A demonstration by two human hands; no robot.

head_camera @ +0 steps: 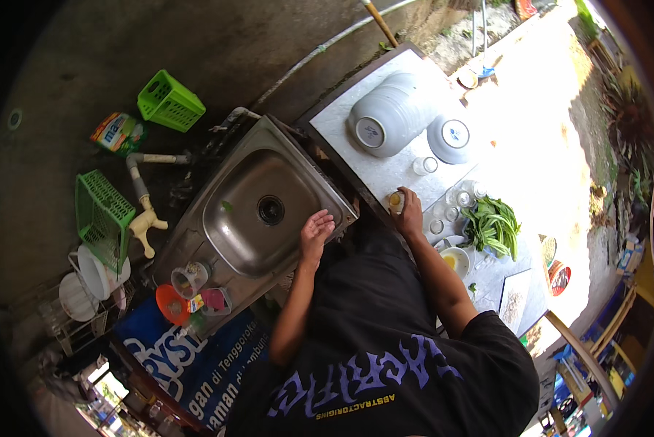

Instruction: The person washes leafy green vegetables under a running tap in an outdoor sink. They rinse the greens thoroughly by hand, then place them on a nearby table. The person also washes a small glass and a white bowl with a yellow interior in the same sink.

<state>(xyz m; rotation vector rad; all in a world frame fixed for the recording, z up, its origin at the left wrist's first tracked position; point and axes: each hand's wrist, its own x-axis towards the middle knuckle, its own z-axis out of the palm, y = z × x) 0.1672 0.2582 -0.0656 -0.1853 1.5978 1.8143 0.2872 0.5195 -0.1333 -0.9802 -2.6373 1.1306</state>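
My right hand (pixel 409 212) is closed around a small glass (pixel 397 201) with yellowish contents, near the edge of the tiled counter (pixel 338 121). Beside it an upturned-looking clear glass (pixel 425 166) stands in front of stacked bowls (pixel 398 112) and a separate bowl (pixel 450 143), both bottom side out. My left hand (pixel 317 229) is over the near right rim of the steel sink (pixel 261 240), fingers a little spread, holding nothing. A green leaf scrap (pixel 227 206) lies in the basin near the drain (pixel 270 210).
Several glasses (pixel 451 213), leafy greens (pixel 491 226), a bowl with yellow liquid (pixel 455 261) and a cutting board (pixel 515 300) are on the counter. Plastic containers (pixel 190 278) and an orange bowl (pixel 172 306) sit on the drainboard. A tap (pixel 147 223) and green baskets (pixel 171 101) hang at the wall.
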